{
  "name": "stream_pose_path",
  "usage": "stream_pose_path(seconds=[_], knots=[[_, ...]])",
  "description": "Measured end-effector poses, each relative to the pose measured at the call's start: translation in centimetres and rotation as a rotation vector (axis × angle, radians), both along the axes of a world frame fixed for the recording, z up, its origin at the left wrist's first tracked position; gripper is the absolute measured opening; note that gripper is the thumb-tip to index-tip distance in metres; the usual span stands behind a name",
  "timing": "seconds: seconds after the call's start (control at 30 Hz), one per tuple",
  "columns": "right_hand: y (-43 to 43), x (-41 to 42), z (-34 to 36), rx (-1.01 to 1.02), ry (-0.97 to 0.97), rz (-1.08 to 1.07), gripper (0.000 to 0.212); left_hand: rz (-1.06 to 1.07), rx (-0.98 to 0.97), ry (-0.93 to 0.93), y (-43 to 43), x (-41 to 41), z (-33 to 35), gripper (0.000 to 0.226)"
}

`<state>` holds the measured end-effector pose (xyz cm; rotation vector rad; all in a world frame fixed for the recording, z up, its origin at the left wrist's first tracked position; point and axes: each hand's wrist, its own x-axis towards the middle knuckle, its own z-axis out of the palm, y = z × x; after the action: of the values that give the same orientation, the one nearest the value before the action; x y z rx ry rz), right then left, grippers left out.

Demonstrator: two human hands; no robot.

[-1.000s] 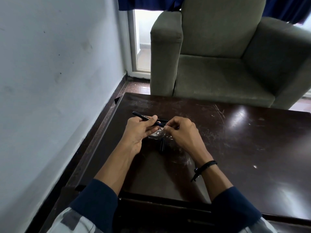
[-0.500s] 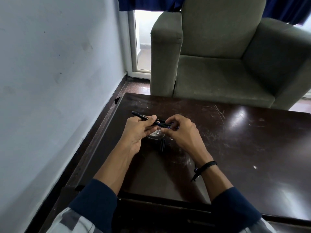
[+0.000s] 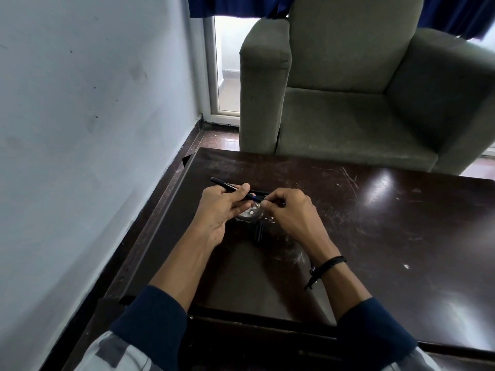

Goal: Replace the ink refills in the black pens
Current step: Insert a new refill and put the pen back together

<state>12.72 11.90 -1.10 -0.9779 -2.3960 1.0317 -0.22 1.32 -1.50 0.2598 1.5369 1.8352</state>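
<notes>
Head: pen (image 3: 227, 186) between both hands (image 3: 218, 210) (image 3: 293, 212)

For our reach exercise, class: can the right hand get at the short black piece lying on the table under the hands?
Probably yes, once it lets go: the right hand pinches the black pen gripped by the left hand. The black piece lies uncovered on the table close by, nothing between.

White print on black pen (image 3: 227, 185) barrel reads approx. "OCTANE"; rest too small.
</notes>
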Motion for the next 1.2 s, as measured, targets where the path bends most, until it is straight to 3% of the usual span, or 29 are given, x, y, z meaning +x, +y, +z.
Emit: stream_pose_path(seconds=[0.17, 0.33, 0.5, 0.67, 0.87, 1.0, 1.2], knots=[[0.01, -0.06, -0.02, -0.014, 0.020, 0.031, 0.023, 0.007, 0.018, -0.006, -0.02, -0.10, 0.05, 0.013], [0.00, -0.17, -0.23, 0.011, 0.018, -0.010, 0.005, 0.002, 0.006, -0.004, 0.01, 0.06, -0.02, 0.014], [0.02, -0.22, -0.17, -0.005, 0.035, 0.024, 0.020, 0.004, 0.018, -0.005, -0.02, -0.04, 0.05, 0.014], [-0.12, -0.32, -0.23, 0.005, 0.026, -0.010, 0.006, 0.005, 0.015, -0.005, 0.02, 0.03, 0.04, 0.013], [0.01, -0.10, -0.04, 0.014, 0.021, 0.023, 0.020, 0.005, 0.013, -0.004, 0.09, -0.03, 0.00, 0.011], [0.06, -0.15, -0.11, 0.013, 0.006, 0.000, 0.005, 0.008, 0.008, -0.004, 0.11, 0.00, -0.07, 0.013], [0.06, -0.03, 0.00, 0.009, 0.012, 0.039, 0.020, 0.004, 0.008, 0.003, 0.01, -0.17, -0.06, 0.014]])
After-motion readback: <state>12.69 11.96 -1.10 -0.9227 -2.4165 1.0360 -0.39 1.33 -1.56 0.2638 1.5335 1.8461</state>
